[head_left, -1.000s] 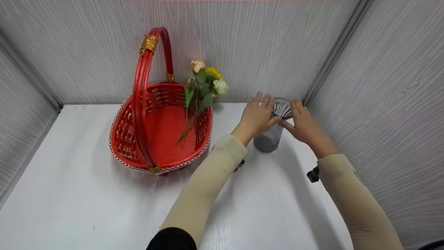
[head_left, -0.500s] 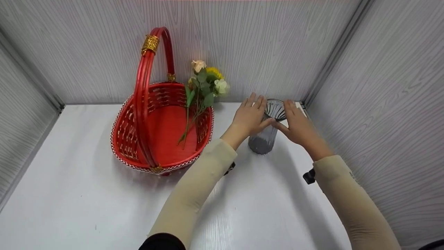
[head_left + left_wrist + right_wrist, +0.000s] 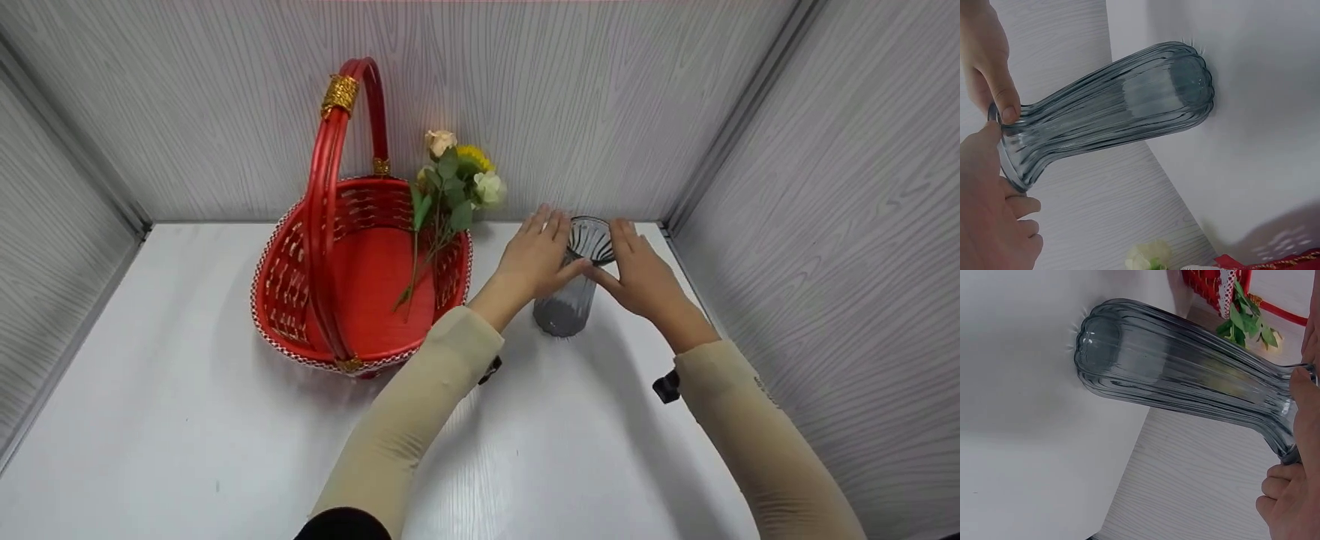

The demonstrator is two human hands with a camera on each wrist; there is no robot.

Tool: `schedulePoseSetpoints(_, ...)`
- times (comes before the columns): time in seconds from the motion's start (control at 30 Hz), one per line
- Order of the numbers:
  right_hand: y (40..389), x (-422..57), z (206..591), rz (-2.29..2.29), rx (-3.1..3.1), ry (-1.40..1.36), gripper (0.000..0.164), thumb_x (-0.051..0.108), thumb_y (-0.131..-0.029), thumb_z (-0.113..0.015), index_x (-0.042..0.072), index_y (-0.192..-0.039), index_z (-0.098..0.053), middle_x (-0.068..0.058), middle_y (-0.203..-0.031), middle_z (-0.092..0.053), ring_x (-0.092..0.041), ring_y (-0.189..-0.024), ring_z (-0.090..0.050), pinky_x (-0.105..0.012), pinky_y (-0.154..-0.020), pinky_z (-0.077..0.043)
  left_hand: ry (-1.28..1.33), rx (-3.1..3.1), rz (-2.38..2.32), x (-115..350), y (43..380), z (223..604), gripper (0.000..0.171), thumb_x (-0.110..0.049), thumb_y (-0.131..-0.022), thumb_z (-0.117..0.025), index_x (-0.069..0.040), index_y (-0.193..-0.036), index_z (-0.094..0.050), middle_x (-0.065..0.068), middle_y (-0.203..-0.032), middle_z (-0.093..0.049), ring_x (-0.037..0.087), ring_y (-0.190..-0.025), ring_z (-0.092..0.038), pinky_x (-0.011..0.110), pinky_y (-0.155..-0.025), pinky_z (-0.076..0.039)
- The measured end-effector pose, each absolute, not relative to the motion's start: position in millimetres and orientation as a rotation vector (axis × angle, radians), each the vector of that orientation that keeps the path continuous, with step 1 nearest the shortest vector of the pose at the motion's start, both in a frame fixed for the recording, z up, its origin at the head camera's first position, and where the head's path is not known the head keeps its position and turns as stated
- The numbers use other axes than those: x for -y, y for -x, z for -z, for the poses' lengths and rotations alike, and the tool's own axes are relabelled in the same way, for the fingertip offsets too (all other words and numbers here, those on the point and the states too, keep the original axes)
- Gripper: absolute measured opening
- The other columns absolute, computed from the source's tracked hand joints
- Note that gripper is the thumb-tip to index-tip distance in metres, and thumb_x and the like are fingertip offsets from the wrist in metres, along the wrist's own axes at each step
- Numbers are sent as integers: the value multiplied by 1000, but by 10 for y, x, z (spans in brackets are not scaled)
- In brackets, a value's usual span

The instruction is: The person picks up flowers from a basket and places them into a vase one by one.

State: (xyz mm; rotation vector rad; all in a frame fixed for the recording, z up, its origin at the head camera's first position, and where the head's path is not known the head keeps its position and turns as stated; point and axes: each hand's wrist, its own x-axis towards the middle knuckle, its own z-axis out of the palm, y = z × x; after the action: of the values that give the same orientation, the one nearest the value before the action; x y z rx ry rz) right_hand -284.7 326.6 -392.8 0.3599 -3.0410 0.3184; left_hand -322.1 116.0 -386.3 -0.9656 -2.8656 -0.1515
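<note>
A tall, ribbed grey-blue glass vase with a flared rim stands on the white table, near its back right. My left hand grips the neck from the left, and my right hand holds it from the right. Both thumbs meet in front, just under the rim. In the left wrist view, fingers of the left hand curl by the rim of the vase. The right wrist view has the base of the vase against the table, with the right hand around its flared end.
Left of the vase stands a red woven basket with a tall arched handle. A bunch of flowers leans over the basket's right back rim, stems inside. Pale wood-grain panels enclose the table at the back and sides.
Both hands have shifted the vase a little to the left, towards the basket, and slightly nearer. That motion has almost stopped in the last half second. The camera view has turned slightly.
</note>
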Motion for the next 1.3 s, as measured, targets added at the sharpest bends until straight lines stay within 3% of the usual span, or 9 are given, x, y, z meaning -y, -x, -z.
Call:
schedulePoseSetpoints(0.4, 2860, -3034, 3982, -354, 3002, -400, 96, 53, -108, -55, -8, -166, -8, -31, -172, -11, -47, -159, -14, -59, -127, -17, 945, 2871, 202, -920, 3179, 3888, 87, -62, -111, -32, 5, -166, -24, 22, -172, -24, 36, -162, -14, 45, -131, -12)
schedulePoseSetpoints(0.77, 2882, -2823, 3992, -359, 2987, -408, 98, 58, -107, -53, -7, -167, -9, -30, -173, -13, -51, -157, -18, -62, -125, -22, 925, 2887, 311, -696, 3151, 3883, 88, -62, -111, -35, 6, -165, -24, 22, -172, -24, 36, -162, -14, 45, -131, -9)
schedulePoseSetpoints(1.3, 2893, -2606, 3971, -395, 2966, -479, 98, 57, -107, -54, -8, -166, -10, -31, -172, -13, -43, -161, -14, -56, -129, -16, 883, 2886, 372, -456, 3110, 3908, 86, -61, -111, -37, 2, -167, -22, 19, -173, -23, 34, -163, -13, 47, -131, -11)
